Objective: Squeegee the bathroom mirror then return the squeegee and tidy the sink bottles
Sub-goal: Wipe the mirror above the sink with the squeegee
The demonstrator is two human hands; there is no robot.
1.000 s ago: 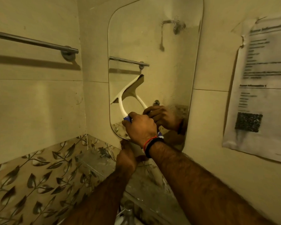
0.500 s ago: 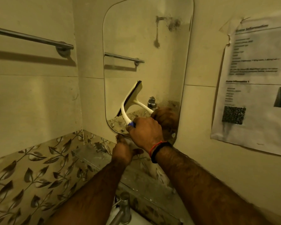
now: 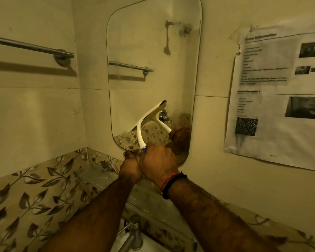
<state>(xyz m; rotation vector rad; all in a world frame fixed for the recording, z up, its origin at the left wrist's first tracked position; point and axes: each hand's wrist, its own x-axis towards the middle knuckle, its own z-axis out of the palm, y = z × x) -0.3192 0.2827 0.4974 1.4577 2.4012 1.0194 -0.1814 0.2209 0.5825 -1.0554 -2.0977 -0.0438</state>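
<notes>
A white squeegee (image 3: 141,124) with a blue grip end lies with its blade against the lower part of the rounded mirror (image 3: 149,51). My right hand (image 3: 158,164) is closed around its handle just under the mirror's bottom edge. My left hand (image 3: 130,166) sits right beside it, touching the mirror's lower rim, fingers curled; whether it grips anything I cannot tell. The mirror reflects the squeegee and my hand. No bottles are in sight.
A glass shelf (image 3: 96,175) juts out below the mirror. A chrome tap (image 3: 134,231) stands at the bottom over a white sink. A towel rail (image 3: 31,46) runs along the left wall. A printed sheet (image 3: 280,95) is taped to the right wall.
The squeegee has slid down the mirror toward its bottom edge, and both hands have dropped with it. The view has tilted down, showing more of the tap.
</notes>
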